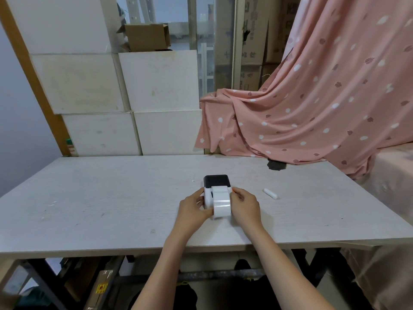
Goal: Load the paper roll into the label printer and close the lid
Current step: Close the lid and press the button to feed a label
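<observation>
- A white label printer (210, 194) with a dark rear section is seen standing on the pale counter (111, 198), about midway along it and toward its near edge.
- The paper roll (222, 205) is held at the printer's near side, against its white front and slightly raised; the roll is not judged to be seated yet.
- The roll's long axis is laid crosswise, left to right, parallel to the printer's front face.
- The left hand (194, 209) is curled at the roll's left end, thumb toward the roll and fingers against the printer's left side.
- The right hand (244, 205) is closed on the roll's right end, fingertips near a small orange part at the printer's right edge.
- The roll is thus bracketed between both hands, neither being clearly nearer; the printer lies just beyond the roll, away from the person.
- Whether the lid is raised cannot be told from this angle; the dark section may be the lid.
- The coming move is judged to require the roll to be kept crosswise and carried forward into the bay.
- A small white cylindrical piece (270, 193) lies on the counter, right of the printer and apart from it.
</observation>
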